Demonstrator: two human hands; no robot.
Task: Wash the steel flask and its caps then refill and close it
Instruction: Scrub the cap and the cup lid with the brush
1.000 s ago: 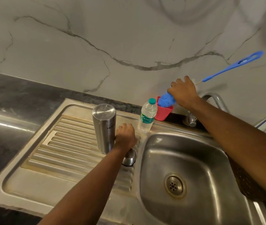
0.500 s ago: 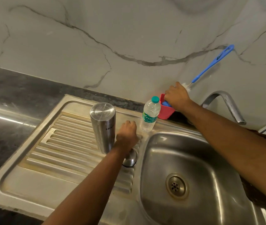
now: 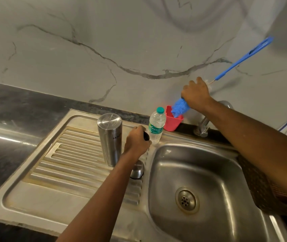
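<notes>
Gripping half-hidden dark cap (image 3: 146, 136): left hand (image 3: 136, 140).

blue brush (image 3: 180, 109); red cup (image 3: 172, 122)

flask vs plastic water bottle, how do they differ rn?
The steel flask is opaque brushed metal; the plastic bottle is clear with a green-printed label. The flask is taller and wider than the bottle. The bottle wears a green cap; the flask's top is a flat steel end. Both stand upright.
</notes>
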